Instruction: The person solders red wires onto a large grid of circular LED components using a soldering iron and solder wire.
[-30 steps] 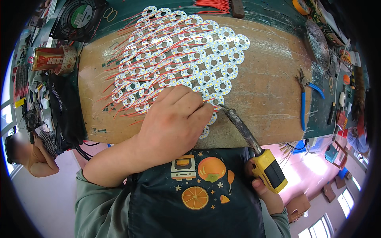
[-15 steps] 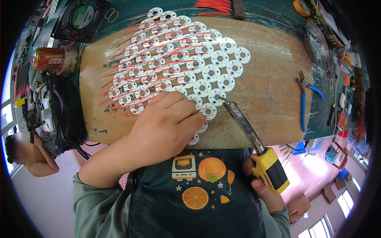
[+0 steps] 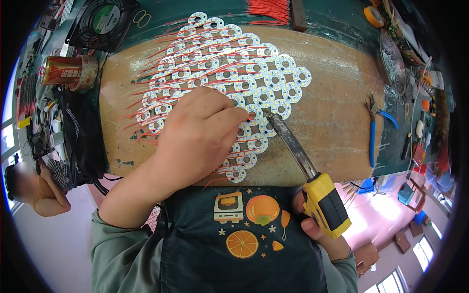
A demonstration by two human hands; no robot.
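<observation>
Many round white LED ring boards (image 3: 291,92) lie in joined diagonal rows on the brown work board, with thin red wires (image 3: 168,58) running from them to the left. My left hand (image 3: 200,132) reaches over the middle of the rows and covers several boards. Its thumb and forefinger pinch a red wire, whose end shows at a ring board by the fingertips. My right hand (image 3: 312,227), at the front right, is wrapped round the yellow and black handle of a soldering iron (image 3: 326,205). The iron's dark metal barrel slants up left, and its tip is at the boards just right of my left fingertips.
Blue-handled pliers (image 3: 373,132) lie at the right of the brown board (image 3: 337,117). A bundle of red wires (image 3: 268,10) and a dark bar (image 3: 298,15) are at the back. A fan (image 3: 100,24) and a tin (image 3: 61,71) stand at left. Another person (image 3: 46,190) sits far left.
My left hand has moved away from me, up the rows, to another ring board, uncovering the nearer boards. The iron's tip has shifted slightly left and away, close to my fingertips.
</observation>
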